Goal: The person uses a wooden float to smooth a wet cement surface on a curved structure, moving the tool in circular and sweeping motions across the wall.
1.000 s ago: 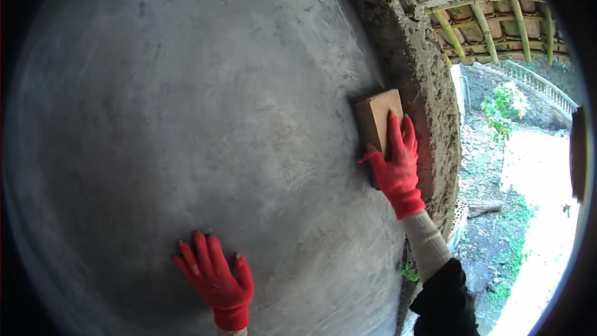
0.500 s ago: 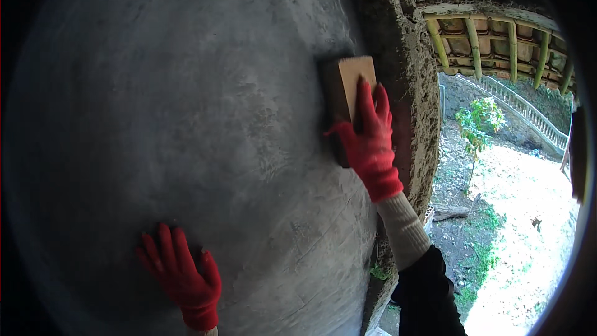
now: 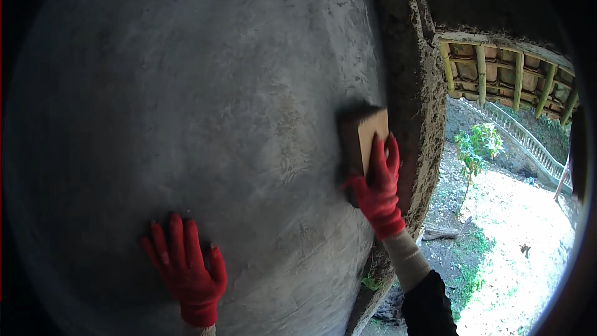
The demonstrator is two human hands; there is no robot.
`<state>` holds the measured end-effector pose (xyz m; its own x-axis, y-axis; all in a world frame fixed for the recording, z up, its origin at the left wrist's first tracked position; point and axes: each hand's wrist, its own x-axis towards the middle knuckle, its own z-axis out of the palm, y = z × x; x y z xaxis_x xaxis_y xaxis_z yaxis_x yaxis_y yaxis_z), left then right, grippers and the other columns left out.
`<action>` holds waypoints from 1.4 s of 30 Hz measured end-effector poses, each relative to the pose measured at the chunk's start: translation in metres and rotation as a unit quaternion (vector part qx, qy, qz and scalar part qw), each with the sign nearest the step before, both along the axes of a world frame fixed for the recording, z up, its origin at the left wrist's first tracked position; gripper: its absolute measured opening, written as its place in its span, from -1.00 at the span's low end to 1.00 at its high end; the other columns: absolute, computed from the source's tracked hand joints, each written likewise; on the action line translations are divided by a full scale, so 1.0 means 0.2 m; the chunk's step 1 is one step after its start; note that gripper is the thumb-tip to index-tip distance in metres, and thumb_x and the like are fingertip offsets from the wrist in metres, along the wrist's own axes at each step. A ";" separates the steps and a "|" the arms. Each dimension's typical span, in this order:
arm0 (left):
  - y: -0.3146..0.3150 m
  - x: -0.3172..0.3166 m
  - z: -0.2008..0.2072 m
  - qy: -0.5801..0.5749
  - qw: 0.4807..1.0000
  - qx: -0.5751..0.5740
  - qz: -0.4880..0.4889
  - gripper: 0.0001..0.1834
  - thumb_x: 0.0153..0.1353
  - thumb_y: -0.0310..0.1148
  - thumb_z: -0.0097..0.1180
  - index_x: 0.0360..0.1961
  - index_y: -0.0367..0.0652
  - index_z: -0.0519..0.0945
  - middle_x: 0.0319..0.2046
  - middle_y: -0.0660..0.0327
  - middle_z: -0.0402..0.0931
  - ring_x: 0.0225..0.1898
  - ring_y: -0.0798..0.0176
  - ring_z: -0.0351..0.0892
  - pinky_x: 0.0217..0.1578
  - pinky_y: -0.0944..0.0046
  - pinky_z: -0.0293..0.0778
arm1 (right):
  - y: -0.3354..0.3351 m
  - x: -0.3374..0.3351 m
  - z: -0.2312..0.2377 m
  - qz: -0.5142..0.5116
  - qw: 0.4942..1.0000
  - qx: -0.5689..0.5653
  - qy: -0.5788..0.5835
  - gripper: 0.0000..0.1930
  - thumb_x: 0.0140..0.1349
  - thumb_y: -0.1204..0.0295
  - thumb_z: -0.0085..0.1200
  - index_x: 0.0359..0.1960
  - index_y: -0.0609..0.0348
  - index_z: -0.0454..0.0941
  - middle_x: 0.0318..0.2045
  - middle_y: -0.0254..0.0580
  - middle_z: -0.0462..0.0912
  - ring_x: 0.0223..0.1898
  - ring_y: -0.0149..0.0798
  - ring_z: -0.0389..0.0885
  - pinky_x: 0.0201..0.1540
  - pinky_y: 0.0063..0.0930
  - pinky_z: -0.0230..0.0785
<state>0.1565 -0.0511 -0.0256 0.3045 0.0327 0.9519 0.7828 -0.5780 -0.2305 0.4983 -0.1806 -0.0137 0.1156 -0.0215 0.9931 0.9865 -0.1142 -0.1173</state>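
Note:
A broad grey plastered wall (image 3: pixel 249 106) fills the left and middle of the head view, with rougher, mottled patches toward its right side. My right hand (image 3: pixel 380 190), in a red knit glove, grips a tan wooden-backed block (image 3: pixel 372 130) against the wall near its right edge. The block's side is dark and fuzzy at the top; whether that is bristles, I cannot tell. Two fingers lie along the wooden back and the thumb reaches round the left side. Lower left, my left hand (image 3: pixel 189 267), also in a red glove, rests flat on the wall with fingers spread, holding nothing.
A rough, crumbly wall edge (image 3: pixel 429 130) runs down just right of the block. Beyond it lies an opening with a tiled eave (image 3: pixel 497 74) on pole rafters, a small leafy tree (image 3: pixel 476 146), a pale stair railing (image 3: pixel 522 130) and sunlit ground (image 3: pixel 522 236).
My right hand has slid the wooden-backed block down the wall. The view has shifted a little; my left hand stays flat on the wall.

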 end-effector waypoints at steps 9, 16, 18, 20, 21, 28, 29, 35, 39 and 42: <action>0.00 -0.02 -0.01 -0.034 0.999 -0.003 -0.024 -0.48 0.23 -0.13 -0.03 0.10 -0.28 0.50 0.22 -0.02 0.39 0.31 -0.30 0.22 0.32 -0.40 0.03 | 0.02 -0.05 -0.42 -0.018 1.000 -0.010 -0.020 -0.05 0.04 0.11 0.26 0.46 0.09 0.08 0.33 0.54 0.07 0.30 0.48 0.16 0.26 0.23 0.14; 0.01 -0.01 -0.01 -0.028 0.999 0.001 -0.029 -0.48 0.20 -0.15 0.00 0.10 -0.26 0.51 0.23 -0.01 0.39 0.31 -0.29 0.23 0.31 -0.39 0.05 | 0.01 -0.04 -0.25 -0.003 0.999 -0.026 -0.036 -0.04 -0.01 0.20 0.32 0.45 0.10 0.11 0.36 0.44 0.07 0.31 0.41 0.18 0.29 0.16 0.13; 0.01 0.00 0.00 -0.009 0.999 -0.015 -0.036 -0.47 0.23 -0.20 -0.02 0.14 -0.34 0.44 0.27 -0.06 0.33 0.35 -0.33 0.17 0.34 -0.38 0.00 | 0.01 0.01 0.21 -0.001 1.000 0.009 -0.001 -0.08 0.02 0.24 0.31 0.45 0.04 0.13 0.37 0.35 0.08 0.34 0.34 0.17 0.32 0.05 0.15; 0.01 -0.01 0.00 -0.012 0.999 -0.011 -0.035 -0.47 0.23 -0.20 -0.01 0.14 -0.34 0.45 0.26 -0.07 0.34 0.34 -0.33 0.18 0.34 -0.38 0.01 | 0.04 0.02 0.51 0.015 0.999 0.034 0.024 -0.09 0.04 0.25 0.29 0.46 0.01 0.13 0.38 0.32 0.09 0.35 0.31 0.16 0.32 0.01 0.15; 0.00 0.00 0.00 -0.014 0.999 -0.005 -0.047 -0.48 0.23 -0.20 -0.01 0.13 -0.34 0.46 0.26 -0.07 0.35 0.34 -0.33 0.19 0.33 -0.39 0.02 | 0.01 0.01 0.60 0.001 0.997 0.054 0.055 -0.11 0.06 0.25 0.28 0.46 -0.03 0.13 0.38 0.30 0.10 0.36 0.29 0.15 0.33 -0.01 0.16; -0.01 -0.04 -0.01 -0.026 0.999 -0.007 -0.037 -0.49 0.22 -0.20 0.01 0.09 -0.34 0.48 0.24 -0.09 0.36 0.32 -0.35 0.20 0.32 -0.40 0.03 | 0.04 -0.18 -0.53 0.029 1.000 -0.001 0.001 -0.10 0.12 0.11 0.21 0.46 0.15 0.08 0.34 0.55 0.03 0.32 0.51 0.14 0.31 0.22 0.07; -0.02 -0.01 0.00 -0.019 0.998 -0.006 -0.057 -0.49 0.21 -0.21 0.01 0.09 -0.34 0.48 0.23 -0.09 0.36 0.32 -0.35 0.20 0.32 -0.40 0.03 | 0.02 -0.19 -0.82 0.010 1.000 -0.017 0.016 -0.07 0.12 0.06 0.22 0.47 0.13 0.05 0.34 0.58 0.01 0.31 0.53 0.13 0.29 0.28 0.07; 0.00 0.00 0.00 -0.019 0.997 0.008 -0.068 -0.50 0.20 -0.23 0.03 0.09 -0.35 0.48 0.22 -0.09 0.38 0.33 -0.35 0.20 0.31 -0.40 0.03 | -0.01 -0.23 -0.31 0.016 0.998 -0.054 -0.035 -0.07 0.02 0.13 0.33 0.42 0.14 0.17 0.34 0.54 0.03 0.31 0.48 0.13 0.30 0.23 0.07; 0.03 -0.03 -0.02 -0.030 0.996 0.033 -0.081 -0.51 0.22 -0.25 0.00 0.09 -0.36 0.47 0.21 -0.11 0.39 0.33 -0.35 0.20 0.31 -0.39 0.05 | 0.10 -0.23 0.45 0.068 0.997 0.024 -0.027 -0.17 0.05 0.32 0.28 0.40 0.16 0.22 0.34 0.41 0.13 0.30 0.39 0.21 0.31 0.07 0.14; 0.03 -0.02 -0.03 -0.041 0.993 0.031 -0.103 -0.53 0.23 -0.28 -0.03 0.10 -0.36 0.46 0.20 -0.13 0.39 0.31 -0.36 0.22 0.31 -0.37 0.08 | 0.10 -0.26 0.47 0.022 0.997 0.065 -0.037 -0.17 0.08 0.27 0.27 0.41 0.16 0.21 0.33 0.41 0.16 0.29 0.39 0.23 0.29 0.06 0.16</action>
<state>0.1523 -0.0442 -0.0318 0.2197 -0.0824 0.9721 0.6670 -0.7145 -0.2113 0.4469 -0.1597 0.0807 0.0449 -0.1466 0.9882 0.9967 -0.0599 -0.0541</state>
